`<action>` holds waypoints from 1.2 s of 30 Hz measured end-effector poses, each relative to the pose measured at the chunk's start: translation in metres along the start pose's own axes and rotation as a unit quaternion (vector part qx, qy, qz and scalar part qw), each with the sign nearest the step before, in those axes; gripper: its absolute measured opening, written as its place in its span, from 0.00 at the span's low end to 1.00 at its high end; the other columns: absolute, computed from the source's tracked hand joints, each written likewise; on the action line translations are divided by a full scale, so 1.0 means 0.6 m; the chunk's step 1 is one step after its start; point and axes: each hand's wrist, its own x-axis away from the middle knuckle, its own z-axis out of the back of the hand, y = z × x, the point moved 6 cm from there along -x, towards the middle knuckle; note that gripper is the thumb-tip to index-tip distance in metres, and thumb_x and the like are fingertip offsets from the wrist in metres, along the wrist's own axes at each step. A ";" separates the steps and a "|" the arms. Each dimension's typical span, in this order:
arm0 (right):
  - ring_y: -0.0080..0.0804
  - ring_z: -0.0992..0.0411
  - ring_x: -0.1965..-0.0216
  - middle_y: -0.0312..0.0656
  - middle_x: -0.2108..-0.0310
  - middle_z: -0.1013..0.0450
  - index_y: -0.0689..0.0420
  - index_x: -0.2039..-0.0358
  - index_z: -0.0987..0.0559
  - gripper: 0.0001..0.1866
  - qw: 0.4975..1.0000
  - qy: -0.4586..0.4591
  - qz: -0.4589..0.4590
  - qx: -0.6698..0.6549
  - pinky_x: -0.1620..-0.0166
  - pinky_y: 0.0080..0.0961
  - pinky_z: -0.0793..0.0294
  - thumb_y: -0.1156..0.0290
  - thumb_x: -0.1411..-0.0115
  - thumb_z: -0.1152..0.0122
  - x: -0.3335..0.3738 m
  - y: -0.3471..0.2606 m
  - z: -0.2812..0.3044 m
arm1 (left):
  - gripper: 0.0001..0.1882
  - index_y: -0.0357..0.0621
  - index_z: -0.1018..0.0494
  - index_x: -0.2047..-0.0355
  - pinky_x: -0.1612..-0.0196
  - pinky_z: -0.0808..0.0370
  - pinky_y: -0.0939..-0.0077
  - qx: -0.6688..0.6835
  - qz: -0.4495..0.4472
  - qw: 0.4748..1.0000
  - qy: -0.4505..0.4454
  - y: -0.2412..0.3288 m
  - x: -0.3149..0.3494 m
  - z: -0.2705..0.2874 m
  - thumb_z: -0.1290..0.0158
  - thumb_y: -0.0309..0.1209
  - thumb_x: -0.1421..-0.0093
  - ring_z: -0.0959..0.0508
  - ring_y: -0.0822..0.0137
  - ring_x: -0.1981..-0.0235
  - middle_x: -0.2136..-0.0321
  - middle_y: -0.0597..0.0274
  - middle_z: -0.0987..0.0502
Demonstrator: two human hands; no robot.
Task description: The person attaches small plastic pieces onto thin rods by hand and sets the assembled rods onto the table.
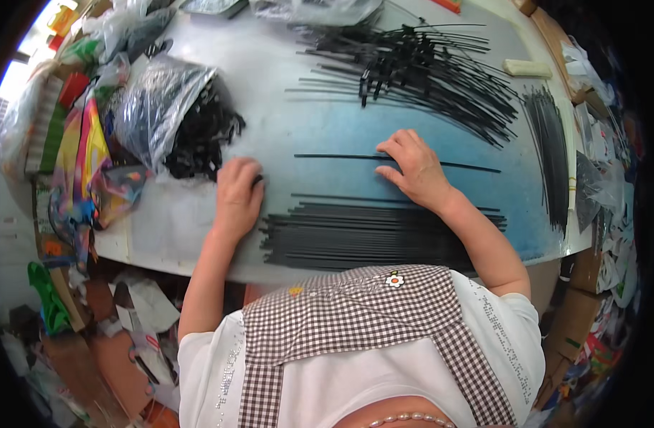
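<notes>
My left hand (237, 191) is closed beside the mouth of a clear plastic bag (155, 103), which lies on its side with small black plastic pieces (198, 135) spilling out. A small dark piece (257, 180) shows at its fingertips. Over a single thin black rod (334, 155) is my right hand (414, 170), thumb and forefinger apart; the fingers hide part of the rod. Nearer to me, many similar rods (362, 235) lie side by side in a flat layer. Farther off is a crossed heap of rods (427, 71) with black pieces on them.
At the right edge of the table (270, 135) lies another bundle of dark rods (548, 157), near a pale block (526, 68). Colourful cloth (91, 164) and plastic bags crowd the left side. Cardboard and scraps (113, 364) cover the area below left.
</notes>
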 end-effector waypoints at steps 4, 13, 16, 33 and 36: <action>0.44 0.31 0.55 0.42 0.59 0.29 0.57 0.59 0.24 0.15 0.999 0.004 -0.043 0.008 0.54 0.37 0.28 0.76 0.47 0.32 0.046 -0.028 0.000 | 0.13 0.41 0.26 0.60 0.54 0.29 0.58 0.055 0.111 0.974 0.188 0.015 0.076 0.045 0.43 0.20 0.47 0.28 0.50 0.57 0.62 0.55 0.27; 0.40 0.29 0.76 0.41 0.75 0.30 0.56 0.58 0.20 0.13 0.997 0.050 -0.001 -0.065 0.72 0.33 0.29 0.80 0.44 0.35 0.046 -0.089 -0.012 | 0.11 0.39 0.27 0.60 0.57 0.28 0.65 -0.053 0.146 0.980 0.126 0.014 0.065 0.019 0.42 0.20 0.45 0.26 0.55 0.61 0.64 0.56 0.27; 0.38 0.31 0.80 0.41 0.78 0.31 0.55 0.56 0.19 0.14 0.996 0.056 0.020 -0.065 0.76 0.31 0.31 0.81 0.43 0.36 0.038 -0.125 -0.010 | 0.10 0.39 0.27 0.60 0.58 0.29 0.67 -0.079 0.156 0.979 0.103 0.004 0.065 0.014 0.41 0.22 0.42 0.26 0.59 0.64 0.64 0.59 0.26; 0.34 0.31 0.83 0.37 0.80 0.32 0.51 0.55 0.18 0.16 0.987 0.070 0.010 -0.141 0.80 0.31 0.32 0.80 0.44 0.35 0.031 -0.152 -0.010 | 0.10 0.39 0.25 0.52 0.62 0.32 0.80 0.770 0.268 0.549 0.184 0.018 0.062 0.007 0.46 0.28 0.32 0.30 0.75 0.67 0.63 0.66 0.24; 0.34 0.31 0.82 0.38 0.80 0.31 0.53 0.55 0.18 0.16 0.988 0.059 0.010 -0.142 0.79 0.31 0.31 0.80 0.44 0.35 0.033 -0.150 -0.006 | 0.10 0.39 0.25 0.52 0.63 0.32 0.81 0.769 0.267 0.551 0.184 0.020 0.062 0.005 0.45 0.27 0.33 0.29 0.76 0.68 0.65 0.66 0.23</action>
